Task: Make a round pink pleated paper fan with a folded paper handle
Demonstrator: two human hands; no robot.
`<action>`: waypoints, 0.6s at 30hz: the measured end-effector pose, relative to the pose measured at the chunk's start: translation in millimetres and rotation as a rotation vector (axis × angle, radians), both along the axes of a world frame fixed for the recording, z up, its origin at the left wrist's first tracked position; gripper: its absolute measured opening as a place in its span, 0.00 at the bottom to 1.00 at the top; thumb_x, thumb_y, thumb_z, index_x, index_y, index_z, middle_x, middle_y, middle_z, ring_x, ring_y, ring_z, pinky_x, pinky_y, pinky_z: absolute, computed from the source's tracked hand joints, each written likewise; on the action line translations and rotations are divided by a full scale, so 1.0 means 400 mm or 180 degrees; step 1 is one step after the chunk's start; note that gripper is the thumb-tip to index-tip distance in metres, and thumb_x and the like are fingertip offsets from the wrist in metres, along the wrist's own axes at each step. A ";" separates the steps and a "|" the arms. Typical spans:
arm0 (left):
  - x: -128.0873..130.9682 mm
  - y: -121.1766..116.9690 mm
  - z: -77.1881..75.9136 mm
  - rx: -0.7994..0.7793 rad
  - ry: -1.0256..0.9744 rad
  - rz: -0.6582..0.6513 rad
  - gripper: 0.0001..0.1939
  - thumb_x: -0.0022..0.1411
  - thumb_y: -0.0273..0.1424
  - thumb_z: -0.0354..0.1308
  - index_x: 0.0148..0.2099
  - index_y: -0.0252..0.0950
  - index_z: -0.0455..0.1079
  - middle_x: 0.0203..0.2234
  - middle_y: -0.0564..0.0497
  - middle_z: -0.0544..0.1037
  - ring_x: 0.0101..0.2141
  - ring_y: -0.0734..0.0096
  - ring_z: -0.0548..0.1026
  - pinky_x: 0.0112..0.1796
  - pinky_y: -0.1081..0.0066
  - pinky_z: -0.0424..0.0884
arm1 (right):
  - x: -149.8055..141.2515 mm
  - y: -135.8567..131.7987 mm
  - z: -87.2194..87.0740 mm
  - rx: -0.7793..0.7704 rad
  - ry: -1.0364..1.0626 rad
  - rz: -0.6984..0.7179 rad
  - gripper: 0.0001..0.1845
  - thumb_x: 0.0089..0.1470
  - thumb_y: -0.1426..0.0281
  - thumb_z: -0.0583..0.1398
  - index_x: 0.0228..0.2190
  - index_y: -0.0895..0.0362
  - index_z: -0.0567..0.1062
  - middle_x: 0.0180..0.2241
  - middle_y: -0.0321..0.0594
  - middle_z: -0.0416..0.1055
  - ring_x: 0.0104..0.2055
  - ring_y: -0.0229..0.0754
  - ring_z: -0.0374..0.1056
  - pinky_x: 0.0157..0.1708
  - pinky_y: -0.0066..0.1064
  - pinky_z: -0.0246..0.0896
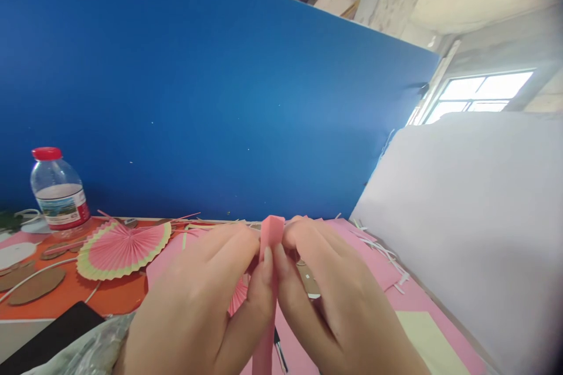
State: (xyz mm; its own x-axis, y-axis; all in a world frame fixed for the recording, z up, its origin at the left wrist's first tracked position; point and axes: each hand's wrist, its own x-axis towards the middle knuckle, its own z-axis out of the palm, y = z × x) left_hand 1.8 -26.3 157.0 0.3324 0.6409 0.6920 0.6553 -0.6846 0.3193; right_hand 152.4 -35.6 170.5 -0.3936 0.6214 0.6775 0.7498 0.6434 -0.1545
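Between my two hands stands a folded pink paper strip (272,231), its folded top rising above my fingertips and its long lower part hanging down toward the table. My left hand (211,293) pinches the strip from the left with thumb and fingers. From the right, my right hand (328,287) pinches it at the same height, the two thumbs side by side on its near face. Some of the fingers behind the strip are hidden. Below, partly covered by my hands, lie a pink pleated paper piece (238,297) and a dark pen-like tool (280,347).
On the left are a pink-and-yellow pleated paper fan (127,249), a clear bottle with a red cap (59,193), cardboard discs (37,286) and a black flat object (53,337). Right lie white paper strips (382,249) and pale yellow paper (433,340). A blue panel (211,88) stands behind.
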 end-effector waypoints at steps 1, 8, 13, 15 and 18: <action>0.000 -0.001 -0.002 -0.0033 -0.0045 -0.0013 0.12 0.65 0.28 0.45 0.26 0.39 0.56 0.19 0.59 0.66 0.20 0.78 0.66 0.21 0.75 0.62 | 0.000 -0.001 0.002 0.0007 -0.0002 0.0022 0.14 0.59 0.75 0.51 0.25 0.53 0.51 0.23 0.31 0.56 0.25 0.36 0.55 0.26 0.30 0.50; 0.004 -0.006 -0.001 -0.0040 -0.0240 0.0173 0.13 0.65 0.29 0.44 0.26 0.39 0.59 0.18 0.58 0.66 0.20 0.76 0.65 0.24 0.73 0.61 | 0.004 -0.008 0.015 -0.0030 0.0000 0.0313 0.13 0.56 0.78 0.52 0.25 0.53 0.52 0.20 0.29 0.54 0.28 0.37 0.62 0.30 0.29 0.57; 0.011 -0.022 0.003 -0.0032 -0.0181 0.0401 0.15 0.66 0.31 0.44 0.26 0.39 0.62 0.18 0.57 0.65 0.20 0.75 0.64 0.23 0.72 0.60 | 0.001 -0.016 0.010 -0.0017 0.0048 0.0109 0.14 0.56 0.76 0.52 0.24 0.53 0.51 0.20 0.29 0.54 0.26 0.36 0.60 0.28 0.29 0.56; 0.012 -0.028 0.001 -0.0007 -0.0245 0.0485 0.14 0.65 0.32 0.45 0.27 0.40 0.64 0.18 0.57 0.66 0.20 0.75 0.65 0.23 0.72 0.60 | -0.002 -0.021 0.009 0.0052 0.0130 0.0025 0.13 0.57 0.76 0.51 0.24 0.53 0.52 0.21 0.30 0.56 0.26 0.36 0.60 0.29 0.30 0.57; 0.014 -0.034 0.000 0.0117 -0.0320 0.0513 0.13 0.65 0.31 0.46 0.27 0.40 0.64 0.17 0.58 0.66 0.19 0.76 0.64 0.22 0.73 0.61 | -0.002 -0.030 0.012 0.0115 0.0200 0.0063 0.11 0.56 0.76 0.51 0.24 0.53 0.56 0.22 0.32 0.61 0.25 0.36 0.60 0.28 0.31 0.58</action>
State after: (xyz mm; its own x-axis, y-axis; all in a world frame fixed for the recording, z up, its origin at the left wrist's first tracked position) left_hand 7.4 -40.1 156.8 0.1554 0.6539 0.7405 0.7235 -0.5857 0.3654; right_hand 151.4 -47.6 175.5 -0.3617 0.5886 0.7230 0.7264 0.6640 -0.1772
